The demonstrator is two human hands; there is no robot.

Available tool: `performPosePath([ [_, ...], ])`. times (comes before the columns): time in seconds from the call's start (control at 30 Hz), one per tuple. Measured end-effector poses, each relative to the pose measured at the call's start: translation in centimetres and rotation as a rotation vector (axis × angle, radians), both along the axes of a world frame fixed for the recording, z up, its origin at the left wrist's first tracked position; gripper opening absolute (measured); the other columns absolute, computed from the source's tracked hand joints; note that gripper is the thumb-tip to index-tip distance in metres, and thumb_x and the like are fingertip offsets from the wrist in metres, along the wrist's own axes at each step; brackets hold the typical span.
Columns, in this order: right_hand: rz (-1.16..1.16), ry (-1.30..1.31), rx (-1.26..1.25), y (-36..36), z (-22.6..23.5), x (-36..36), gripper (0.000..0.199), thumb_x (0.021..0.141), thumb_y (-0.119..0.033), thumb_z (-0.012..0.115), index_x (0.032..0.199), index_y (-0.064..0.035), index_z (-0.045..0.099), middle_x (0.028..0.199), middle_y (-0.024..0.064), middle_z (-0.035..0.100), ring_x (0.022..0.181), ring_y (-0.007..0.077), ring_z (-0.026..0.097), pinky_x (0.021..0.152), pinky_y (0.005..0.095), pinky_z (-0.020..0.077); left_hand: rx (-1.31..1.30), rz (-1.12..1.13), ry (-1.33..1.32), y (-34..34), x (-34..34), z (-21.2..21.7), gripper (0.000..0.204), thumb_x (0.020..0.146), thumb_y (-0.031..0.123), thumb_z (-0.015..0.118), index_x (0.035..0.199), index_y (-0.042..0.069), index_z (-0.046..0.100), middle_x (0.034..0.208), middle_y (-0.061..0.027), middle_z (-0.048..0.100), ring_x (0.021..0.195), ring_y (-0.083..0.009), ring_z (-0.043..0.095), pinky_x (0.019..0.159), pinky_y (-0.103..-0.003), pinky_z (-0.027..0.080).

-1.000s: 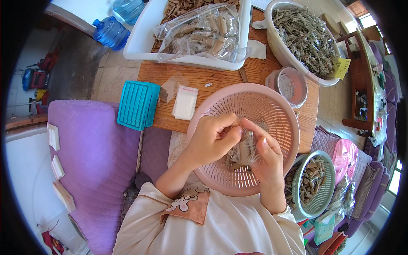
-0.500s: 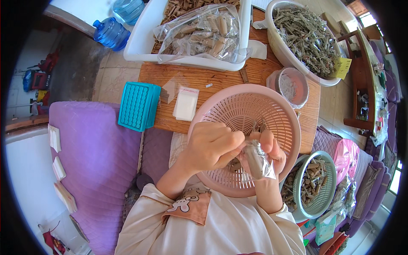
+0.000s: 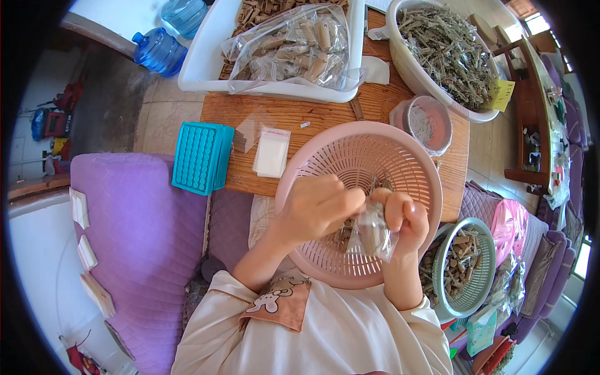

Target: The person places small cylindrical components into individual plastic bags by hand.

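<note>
In front of my chest, over a pink slotted basket (image 3: 294,244), my right hand (image 3: 409,222) grips a small clear plastic bag (image 3: 372,236). Inside the bag is a pale brownish piece, blurred by the shiny film. My left hand (image 3: 319,209) has its fingers curled in a pinch at the bag's upper left edge; the fingertips are partly hidden. Behind my right fingers, more clear-wrapped bits (image 3: 381,182) show in the basket. Brown pieces (image 3: 342,236) lie at its bottom, partly covered by my left hand.
A stack of white packets (image 3: 272,153) and teal trays (image 3: 201,159) lie left of the basket. Beyond stand a white bin (image 3: 269,89) of brown pieces, a tub (image 3: 400,56) of wrapped dried stems, and a small round container (image 3: 431,128). A green basket (image 3: 487,262) is at the right.
My left hand has shifted slightly up and to the right along the bag. My right hand has moved a little right, and the bag now hangs lower and looser from its fingers.
</note>
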State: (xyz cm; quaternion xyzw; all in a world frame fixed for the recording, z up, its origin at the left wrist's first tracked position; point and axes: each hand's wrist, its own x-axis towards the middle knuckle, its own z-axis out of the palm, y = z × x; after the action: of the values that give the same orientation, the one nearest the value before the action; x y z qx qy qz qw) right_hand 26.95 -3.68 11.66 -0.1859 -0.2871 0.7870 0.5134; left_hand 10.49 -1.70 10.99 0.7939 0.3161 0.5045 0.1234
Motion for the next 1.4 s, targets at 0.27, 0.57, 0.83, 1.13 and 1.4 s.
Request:
performPosePath([
  [0.27, -0.131, 0.255, -0.192, 0.6, 0.1, -0.3, 0.04, 0.087, -0.028, 0.039, 0.052, -0.0079, 0.037, 0.064, 0.0052, 0.04, 0.071, 0.0241, 0.049, 0.068, 0.0411, 0.0404, -0.743, -0.07, -0.393, 0.2, -1.0, 1.1, 0.062, 0.076, 0.065, 0.042, 0.07, 0.004, 0.052, 0.046, 0.0015, 0.033, 0.044, -0.0064, 0.033, 0.042, -0.024, 0.023],
  [0.57, -0.059, 0.25, -0.144, 0.7, 0.1, -0.3, 0.041, 0.084, -0.03, 0.04, 0.05, -0.0074, 0.037, 0.066, 0.0077, 0.042, 0.067, 0.0231, 0.048, 0.062, 0.0344, 0.0394, -0.897, 0.026, -0.246, -0.1, 0.0, 2.8, 0.025, 0.07, 0.022, 0.067, 0.076, 0.006, 0.05, 0.051, -0.0001, 0.04, 0.045, -0.0078, 0.039, 0.042, -0.023, 0.033],
  [0.83, 0.029, 0.348, -0.224, 0.8, 0.0, -0.6, 0.043, 0.087, -0.031, 0.037, 0.051, -0.0081, 0.036, 0.067, 0.0069, 0.041, 0.064, 0.0207, 0.04, 0.057, 0.0346, 0.0326, -0.708, -0.12, -0.222, 0.0, 0.4, 0.9, 0.013, 0.081, 0.014, 0.058, 0.083, 0.004, 0.05, 0.065, -0.0043, 0.048, 0.055, -0.0119, 0.047, 0.05, -0.026, 0.037],
  [1.13, 0.045, 0.299, -0.174, 3.4, 2.5, -1.4, 0.039, 0.088, -0.029, 0.038, 0.055, -0.0078, 0.041, 0.067, 0.0081, 0.046, 0.059, 0.0237, 0.048, 0.065, 0.034, 0.0392, -0.895, 0.038, -0.913, 0.5, -3.1, -0.8, 0.01, 0.091, 0.018, 0.043, 0.094, 0.009, 0.043, 0.096, -0.0079, 0.058, 0.047, 0.0026, 0.028, 0.041, -0.012, 0.022],
  [1.4, 0.087, 0.072, 0.046, 11.9, 2.9, -5.6, 0.017, 0.086, -0.012, 0.038, 0.091, -0.0021, 0.05, 0.084, 0.0046, 0.05, 0.087, 0.0126, 0.048, 0.073, 0.0242, 0.0396, -0.84, 0.306, -1.01, 0.9, -7.0, -2.5, 0.011, 0.092, 0.011, 0.036, 0.091, 0.009, 0.047, 0.065, 0.0021, 0.036, 0.045, -0.0024, 0.023, 0.038, -0.018, 0.017],
])
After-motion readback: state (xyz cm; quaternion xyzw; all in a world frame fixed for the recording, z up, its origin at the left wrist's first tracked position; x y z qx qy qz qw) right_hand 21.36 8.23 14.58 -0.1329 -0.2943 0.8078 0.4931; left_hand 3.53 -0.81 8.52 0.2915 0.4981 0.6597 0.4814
